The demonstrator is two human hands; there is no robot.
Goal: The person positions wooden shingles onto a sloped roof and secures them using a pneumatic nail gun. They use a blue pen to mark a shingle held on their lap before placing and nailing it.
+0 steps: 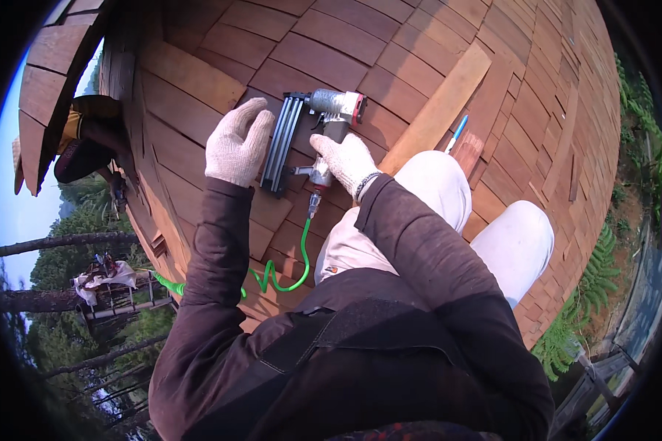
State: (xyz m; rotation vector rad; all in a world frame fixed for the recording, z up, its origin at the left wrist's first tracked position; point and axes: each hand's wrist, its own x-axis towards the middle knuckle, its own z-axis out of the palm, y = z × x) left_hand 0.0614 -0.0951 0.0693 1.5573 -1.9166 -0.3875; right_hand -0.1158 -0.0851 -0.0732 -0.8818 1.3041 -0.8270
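Note:
A pneumatic nail gun (334,131), silver-grey with a red end cap and a long ribbed magazine (282,143), lies on its side at the middle of the wooden shingles. My right hand (346,163), in a pale knit glove, is closed around its handle. To the left of the magazine, my left hand (237,143) wears the same kind of glove. Its fingers are bent but apart, with nothing visible between them. From the handle's lower end a green coiled air hose (304,257) runs down and left, passing behind my left forearm.
Overlapping shingles (331,48) cover the curved, sloping roof around me. A long wooden board (441,103) lies by my knee, near a blue pen or marker (460,128). Another person (88,140) is at the roof's left edge. Beyond are a drop, trees and a platform (129,303).

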